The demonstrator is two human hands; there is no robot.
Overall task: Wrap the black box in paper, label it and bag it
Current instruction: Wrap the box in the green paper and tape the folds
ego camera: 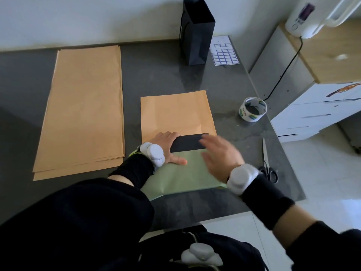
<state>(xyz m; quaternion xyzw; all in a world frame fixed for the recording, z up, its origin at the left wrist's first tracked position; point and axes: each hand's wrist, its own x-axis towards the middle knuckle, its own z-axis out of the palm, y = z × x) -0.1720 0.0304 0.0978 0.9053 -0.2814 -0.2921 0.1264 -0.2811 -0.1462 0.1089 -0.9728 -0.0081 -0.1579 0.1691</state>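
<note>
Holding the black box (187, 144) by its left end, my left hand (168, 145) curled its fingers over the far edge and pressed its thumb on the pale green paper flap (185, 173) folded over the box's near side, all on a brown sheet (175, 112) mid-surface (156, 75). My right hand (220, 155), blurred, hovered open over the box's right end, holding nothing. A black paper bag (197, 34) and label sheet (224, 53) sat at the back, a tape roll (253, 109) and scissors (268, 165) to the right, and a paper stack (84, 110) to the left.
</note>
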